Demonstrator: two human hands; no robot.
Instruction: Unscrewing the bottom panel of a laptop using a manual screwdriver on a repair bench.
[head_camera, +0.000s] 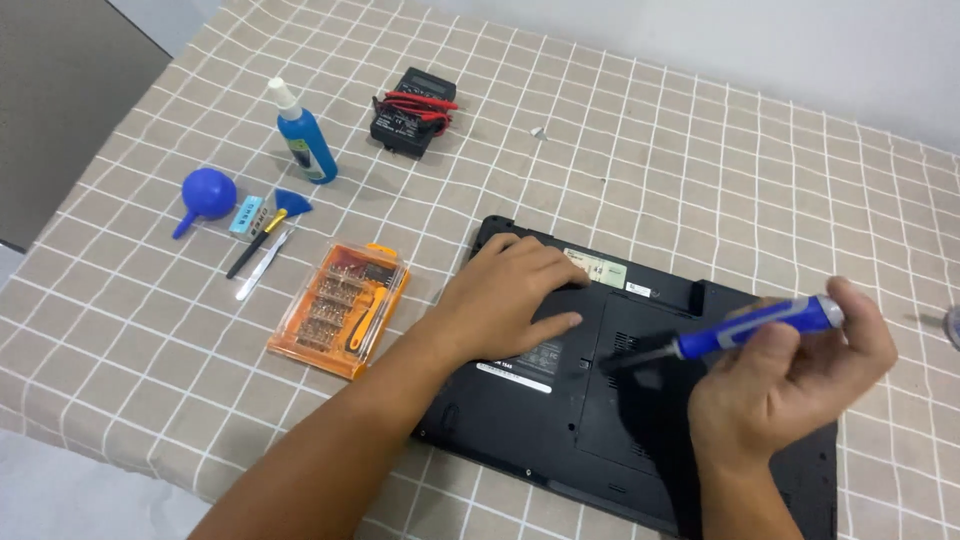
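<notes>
A black laptop (540, 410) lies upside down on the checked tablecloth, its bottom panel facing up. My left hand (510, 295) rests flat on its upper left part, fingers spread over the panel near the labels. My right hand (800, 385) hovers over the laptop's right side and grips a blue-handled screwdriver (745, 328). The screwdriver lies nearly level, its dark tip pointing left above the vent slots.
An orange bit-set case (340, 308) sits left of the laptop. Farther left lie tweezers (262, 266), a small brush (280, 212), a blue air blower (205, 195) and a blue spray bottle (305, 135). A black multimeter with red leads (412, 112) sits at the back.
</notes>
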